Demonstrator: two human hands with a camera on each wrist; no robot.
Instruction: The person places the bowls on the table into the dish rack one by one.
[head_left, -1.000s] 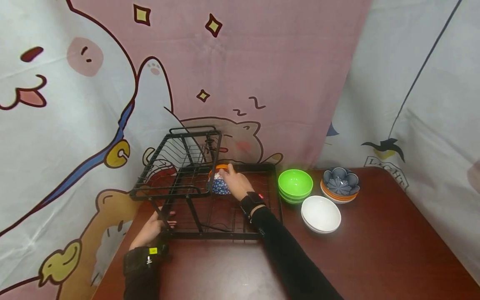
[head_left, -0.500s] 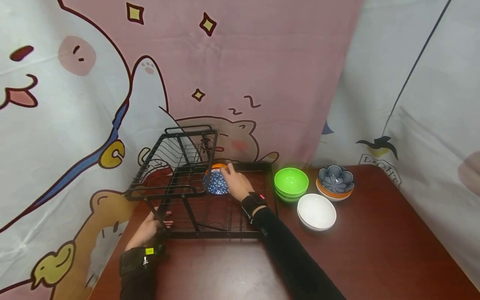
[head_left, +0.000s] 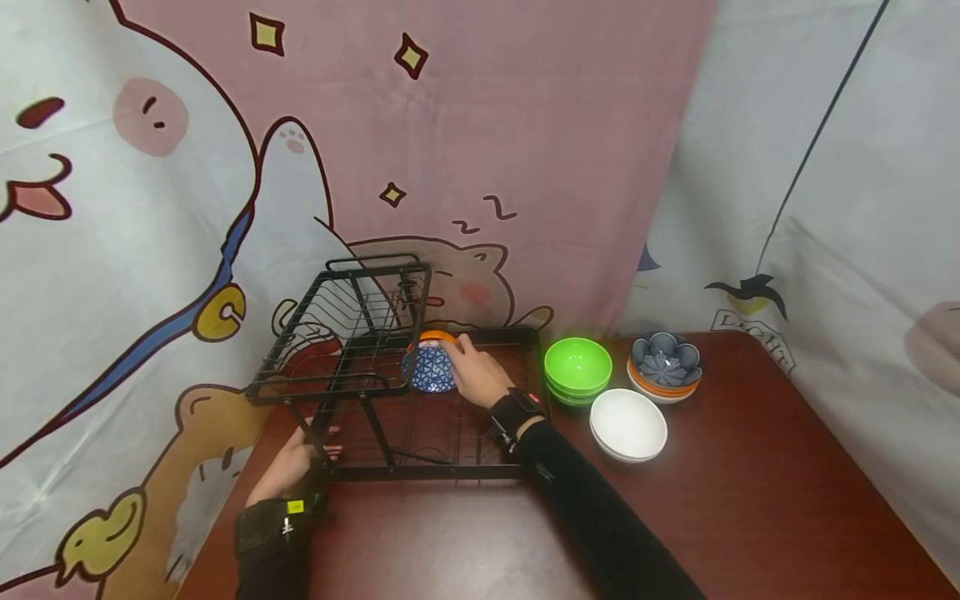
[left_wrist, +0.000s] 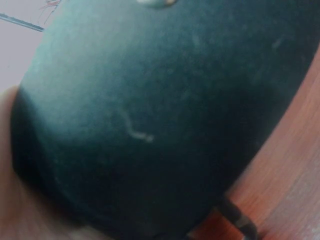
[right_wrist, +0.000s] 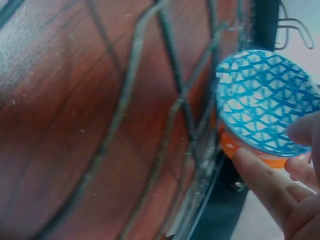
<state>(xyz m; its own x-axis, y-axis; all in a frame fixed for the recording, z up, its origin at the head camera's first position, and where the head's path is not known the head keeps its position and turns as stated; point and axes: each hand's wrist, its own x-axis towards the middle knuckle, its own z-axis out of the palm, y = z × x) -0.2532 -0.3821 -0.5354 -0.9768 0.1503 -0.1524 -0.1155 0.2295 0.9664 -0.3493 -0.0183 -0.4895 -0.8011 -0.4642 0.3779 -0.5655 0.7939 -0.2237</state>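
Observation:
A black two-tier dish rack (head_left: 427, 472) stands on the table. My right hand (head_left: 480, 375) reaches into its lower tier and pinches a bowl with a blue-and-white triangle pattern (head_left: 431, 371), tipped on its side. In the right wrist view the thumb lies over the patterned bowl (right_wrist: 265, 100) and the fingers are at its rim. An orange bowl (head_left: 437, 336) shows just behind it, partly hidden. My left hand (head_left: 296, 458) grips the rack's front left leg, its fingers passing behind the post. A dark surface (left_wrist: 150, 110) fills most of the left wrist view, with part of the hand along its left edge.
Right of the rack stands a stack of green bowls (head_left: 577, 367). White bowls (head_left: 628, 423) sit in front of it. Further right, a grey flower-shaped bowl (head_left: 663, 362) tops orange and white ones. A printed cloth (head_left: 562, 167) hangs behind the table (head_left: 750, 500).
The patterned bowl has turned slightly, showing more of its blue side beside my right hand. My left hand stays at the rack leg. The head view has shifted a little.

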